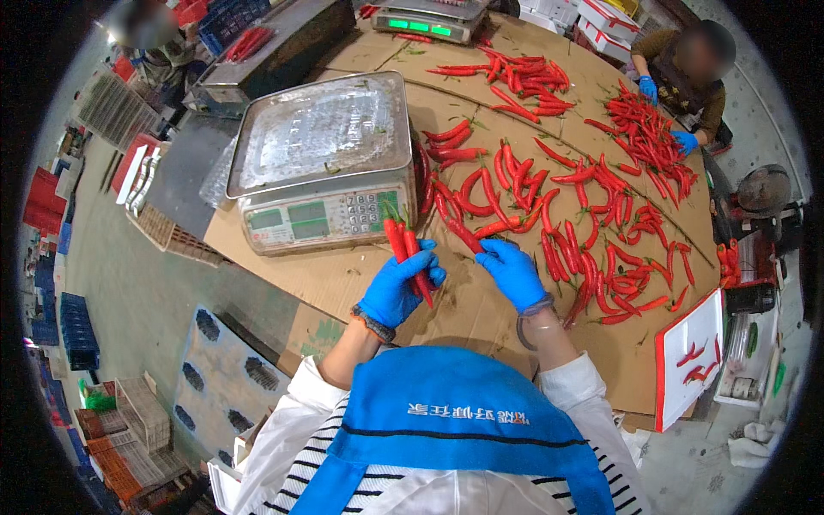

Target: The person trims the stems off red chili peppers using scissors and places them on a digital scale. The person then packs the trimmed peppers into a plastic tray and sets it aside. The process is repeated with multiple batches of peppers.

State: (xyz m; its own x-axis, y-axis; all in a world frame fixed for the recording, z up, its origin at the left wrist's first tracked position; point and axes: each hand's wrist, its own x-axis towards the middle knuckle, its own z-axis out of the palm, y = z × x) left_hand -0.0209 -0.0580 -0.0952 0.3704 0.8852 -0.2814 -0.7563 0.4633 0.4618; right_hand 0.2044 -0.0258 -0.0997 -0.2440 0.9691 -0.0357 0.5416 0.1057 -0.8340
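My left hand, in a blue glove, is closed around a small bunch of red chili peppers, their green stems pointing away from me. The bunch is just in front of the keypad side of a digital scale whose steel pan holds only plant scraps. To its right my right hand, also in a blue glove, grips the near end of one red chili pepper between thumb and fingers. Loose red chili peppers lie scattered over the cardboard-covered table beyond and right of my right hand.
Across the table at the right, a person with blue gloves handles a chili heap. A second scale stands at the far edge. A white foam tray with a red rim holds several small peppers at the right. Another person is far left.
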